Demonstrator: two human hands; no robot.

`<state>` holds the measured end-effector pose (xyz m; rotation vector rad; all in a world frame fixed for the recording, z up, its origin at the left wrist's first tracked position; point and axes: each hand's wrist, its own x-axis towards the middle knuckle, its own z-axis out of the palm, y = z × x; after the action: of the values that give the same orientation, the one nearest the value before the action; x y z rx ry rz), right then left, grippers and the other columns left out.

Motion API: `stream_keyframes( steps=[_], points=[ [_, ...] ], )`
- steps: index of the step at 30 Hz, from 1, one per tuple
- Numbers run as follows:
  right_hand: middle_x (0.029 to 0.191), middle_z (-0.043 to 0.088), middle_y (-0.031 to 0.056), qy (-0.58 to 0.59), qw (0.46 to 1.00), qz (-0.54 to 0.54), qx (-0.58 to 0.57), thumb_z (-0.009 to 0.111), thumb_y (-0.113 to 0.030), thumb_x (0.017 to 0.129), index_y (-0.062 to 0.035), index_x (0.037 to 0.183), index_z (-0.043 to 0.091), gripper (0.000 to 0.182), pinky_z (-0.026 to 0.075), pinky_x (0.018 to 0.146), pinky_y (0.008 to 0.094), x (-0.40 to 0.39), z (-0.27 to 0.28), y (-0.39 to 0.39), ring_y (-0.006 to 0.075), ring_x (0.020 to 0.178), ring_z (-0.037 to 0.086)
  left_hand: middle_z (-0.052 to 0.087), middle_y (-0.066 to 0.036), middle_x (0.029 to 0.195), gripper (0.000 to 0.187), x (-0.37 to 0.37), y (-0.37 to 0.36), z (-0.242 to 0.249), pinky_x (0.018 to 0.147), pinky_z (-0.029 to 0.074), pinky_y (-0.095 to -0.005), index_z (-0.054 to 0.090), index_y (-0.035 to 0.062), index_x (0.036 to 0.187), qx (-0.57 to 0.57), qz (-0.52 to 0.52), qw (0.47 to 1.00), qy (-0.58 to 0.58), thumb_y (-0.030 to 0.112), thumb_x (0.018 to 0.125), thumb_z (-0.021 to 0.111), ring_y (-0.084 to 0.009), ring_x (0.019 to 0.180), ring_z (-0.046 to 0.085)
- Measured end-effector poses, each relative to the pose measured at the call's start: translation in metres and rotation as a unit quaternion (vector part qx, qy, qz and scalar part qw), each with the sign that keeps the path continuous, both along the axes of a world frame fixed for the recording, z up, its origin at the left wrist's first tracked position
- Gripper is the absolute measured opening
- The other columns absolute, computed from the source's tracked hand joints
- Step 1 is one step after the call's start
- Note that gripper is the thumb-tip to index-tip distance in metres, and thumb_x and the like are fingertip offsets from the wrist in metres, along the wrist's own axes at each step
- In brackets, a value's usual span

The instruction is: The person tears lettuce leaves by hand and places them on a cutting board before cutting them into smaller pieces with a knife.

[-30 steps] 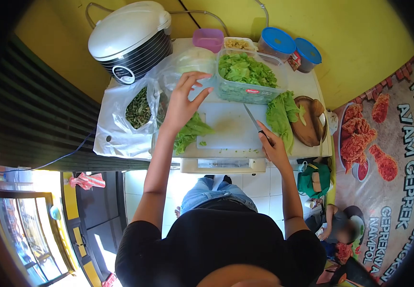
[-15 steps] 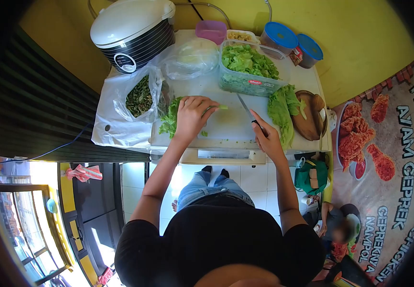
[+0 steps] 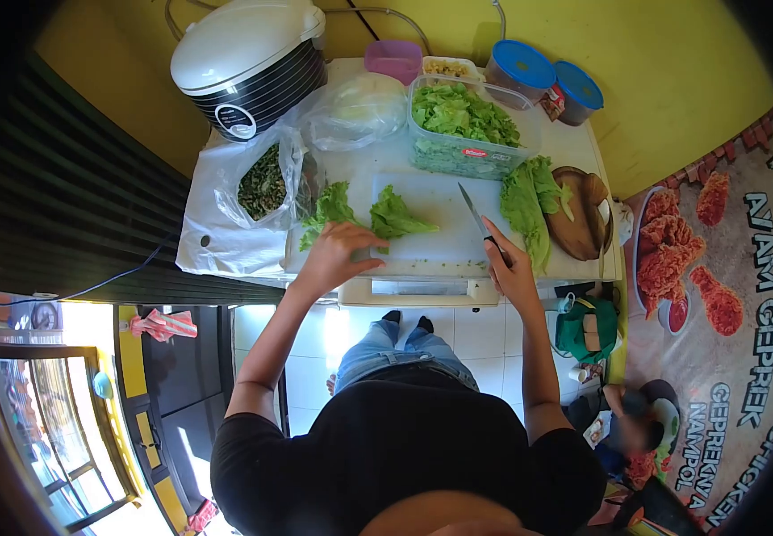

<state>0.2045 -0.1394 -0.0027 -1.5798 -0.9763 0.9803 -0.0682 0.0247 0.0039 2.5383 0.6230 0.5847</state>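
My right hand (image 3: 509, 266) grips a kitchen knife (image 3: 473, 211) by its dark handle, the blade angled up and to the left over the white cutting board (image 3: 458, 201). My left hand (image 3: 343, 254) is empty, thumb and fingers apart, beside the lettuce. A lettuce leaf piece (image 3: 400, 216) lies on the board with its pale stem end pointing right. Another bunch of lettuce (image 3: 328, 207) sits just beyond my left fingers, partly covered by them. More lettuce leaves (image 3: 524, 213) rest right of the board.
Cut lettuce fills a clear plastic box (image 3: 467, 163) behind the board. A bag of dark greens (image 3: 262, 183), a wrapped pale vegetable (image 3: 359, 109) and a rice cooker (image 3: 248, 67) stand left. A wooden plate (image 3: 574, 219) and blue-lidded tubs (image 3: 522, 67) are right. Another person (image 3: 636, 424) sits lower right.
My left hand has let go of the lettuce piece and drawn back toward me. The piece now lies on the board. My right hand and knife have shifted slightly right and toward me.
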Motion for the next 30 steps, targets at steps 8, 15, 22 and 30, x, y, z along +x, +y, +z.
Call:
stream_keyframes(
  steps=[8, 15, 22, 30],
  points=[
    [0.061, 0.034, -0.0076, 0.028, 0.999, -0.014, -0.019, 0.054, -0.018, 0.099, -0.0172, 0.142, 0.049, 0.043, 0.027, 0.048, 0.0211, 0.000, 0.003, -0.010, 0.0030, 0.053, 0.031, 0.071, -0.006, 0.084, 0.027, 0.025, 0.017, 0.041, 0.067, 0.049, -0.0320, 0.073, 0.0150, 0.105, -0.065, -0.062, 0.994, -0.056, 0.009, 0.079, 0.073, -0.0215, 0.071, 0.065],
    [0.060, 0.034, -0.0082, 0.016, 1.000, -0.018, -0.017, 0.054, -0.019, 0.099, -0.0175, 0.142, 0.048, 0.043, 0.027, 0.047, 0.0206, 0.005, -0.004, -0.007, 0.0030, 0.051, 0.031, 0.069, -0.016, 0.098, 0.025, 0.146, 0.046, 0.111, 0.078, 0.052, -0.0365, 0.068, 0.0059, 0.112, -0.030, -0.023, 0.972, -0.231, 0.012, 0.087, 0.067, -0.0318, 0.086, 0.067],
    [0.061, 0.033, -0.0068, 0.030, 0.999, -0.007, -0.040, 0.054, -0.019, 0.098, -0.0170, 0.142, 0.049, 0.044, 0.029, 0.049, 0.0217, 0.016, 0.007, 0.001, 0.0040, 0.054, 0.032, 0.062, -0.018, 0.116, 0.042, 0.161, 0.058, 0.121, 0.090, 0.046, -0.0406, 0.059, 0.0021, 0.120, 0.082, -0.018, 0.973, -0.215, 0.023, 0.085, 0.070, -0.0373, 0.104, 0.059],
    [0.067, 0.047, -0.0022, -0.027, 0.998, 0.044, -0.033, 0.058, -0.025, 0.097, -0.0057, 0.131, 0.057, 0.040, 0.033, 0.052, 0.0238, 0.010, -0.001, 0.040, 0.0060, 0.059, 0.036, 0.063, -0.013, 0.101, 0.038, 0.051, 0.015, 0.041, 0.083, 0.046, -0.0416, 0.066, 0.0026, 0.101, -0.038, 0.186, 0.978, -0.084, 0.034, 0.082, 0.074, -0.0315, 0.094, 0.061]
  ],
)
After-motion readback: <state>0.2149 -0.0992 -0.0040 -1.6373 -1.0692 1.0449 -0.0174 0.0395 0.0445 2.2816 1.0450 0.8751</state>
